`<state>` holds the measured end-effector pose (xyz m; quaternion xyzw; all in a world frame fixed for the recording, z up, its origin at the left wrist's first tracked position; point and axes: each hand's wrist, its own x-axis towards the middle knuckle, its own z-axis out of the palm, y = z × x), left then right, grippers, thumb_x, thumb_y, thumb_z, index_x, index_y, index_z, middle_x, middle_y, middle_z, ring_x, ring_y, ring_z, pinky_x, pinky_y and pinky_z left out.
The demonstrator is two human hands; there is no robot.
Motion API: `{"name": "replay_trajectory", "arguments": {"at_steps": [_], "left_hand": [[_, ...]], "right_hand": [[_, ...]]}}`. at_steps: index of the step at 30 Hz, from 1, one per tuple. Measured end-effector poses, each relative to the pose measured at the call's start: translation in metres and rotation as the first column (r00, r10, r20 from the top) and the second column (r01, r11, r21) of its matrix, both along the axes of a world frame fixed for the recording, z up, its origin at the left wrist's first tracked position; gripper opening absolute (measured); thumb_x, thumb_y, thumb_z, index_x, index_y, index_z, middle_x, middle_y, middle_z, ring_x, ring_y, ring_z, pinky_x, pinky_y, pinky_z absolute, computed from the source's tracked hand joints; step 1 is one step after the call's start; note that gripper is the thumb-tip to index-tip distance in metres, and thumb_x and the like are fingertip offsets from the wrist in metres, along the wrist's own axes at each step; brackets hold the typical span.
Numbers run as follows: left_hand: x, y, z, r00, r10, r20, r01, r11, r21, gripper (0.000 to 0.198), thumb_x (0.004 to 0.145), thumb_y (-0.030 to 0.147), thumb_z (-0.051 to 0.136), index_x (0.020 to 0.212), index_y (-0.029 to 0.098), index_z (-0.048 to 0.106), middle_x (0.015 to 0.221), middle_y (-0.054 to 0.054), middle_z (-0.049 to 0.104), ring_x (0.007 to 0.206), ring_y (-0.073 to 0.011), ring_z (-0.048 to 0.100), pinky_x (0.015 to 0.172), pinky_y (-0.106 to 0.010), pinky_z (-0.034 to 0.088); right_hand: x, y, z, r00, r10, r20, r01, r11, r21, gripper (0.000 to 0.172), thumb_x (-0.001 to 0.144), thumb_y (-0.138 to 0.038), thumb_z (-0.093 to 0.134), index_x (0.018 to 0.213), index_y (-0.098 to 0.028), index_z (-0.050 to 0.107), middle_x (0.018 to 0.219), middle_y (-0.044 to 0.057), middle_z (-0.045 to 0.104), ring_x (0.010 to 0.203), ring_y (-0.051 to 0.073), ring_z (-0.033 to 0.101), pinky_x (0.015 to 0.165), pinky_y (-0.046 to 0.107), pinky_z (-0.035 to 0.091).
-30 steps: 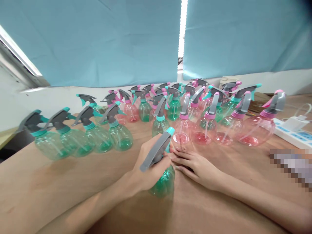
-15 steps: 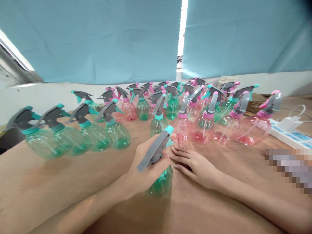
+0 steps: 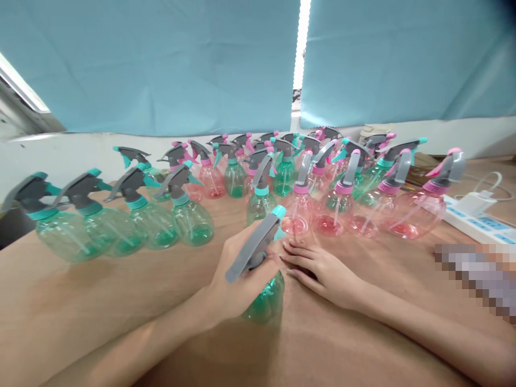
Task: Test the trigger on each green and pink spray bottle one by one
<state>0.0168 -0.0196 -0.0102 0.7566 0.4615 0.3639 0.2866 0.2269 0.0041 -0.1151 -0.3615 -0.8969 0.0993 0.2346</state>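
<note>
My left hand (image 3: 237, 274) is wrapped round the neck of a green spray bottle (image 3: 266, 303), which has a grey trigger head with a turquoise nozzle. The bottle stands on the wooden table (image 3: 342, 344), close in front of me. Flat on the tabletop just right of it lies my right hand (image 3: 322, 271), fingers stretched out and holding nothing. Its fingertips are close to the bottle and my left fingers; whether they touch, I cannot tell. Beyond the hands stand a second green spray bottle (image 3: 261, 204) and a pink spray bottle (image 3: 298, 212).
Several green spray bottles (image 3: 193, 223) line the left side, and several pink spray bottles (image 3: 417, 215) the right. More of both colours crowd the back, below blue curtains (image 3: 181, 64). A white power strip (image 3: 479, 220) with a plugged-in adapter lies at right, near a pixelated patch.
Both hands and the held spray bottle keep their places. The view has shifted very slightly, so the bottles appear a little further left and higher.
</note>
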Motion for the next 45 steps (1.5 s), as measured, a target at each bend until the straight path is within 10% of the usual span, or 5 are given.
{"name": "replay_trajectory", "arguments": {"at_steps": [45], "left_hand": [[0.0002,0.0016,0.0043,0.999,-0.012,0.033,0.013,0.999,-0.041,0.013,0.076,0.02,0.05,0.087,0.022,0.057,0.074,0.0,0.06,0.08,-0.0222,0.062,0.064,-0.031,0.047]], "right_hand": [[0.0022,0.0008,0.0017,1.0,0.019,-0.016,-0.019,1.0,-0.017,0.036,0.097,-0.032,0.045,0.128,-0.022,0.059,0.134,0.009,0.058,0.127,0.025,0.05,0.105,0.048,0.042]]}}
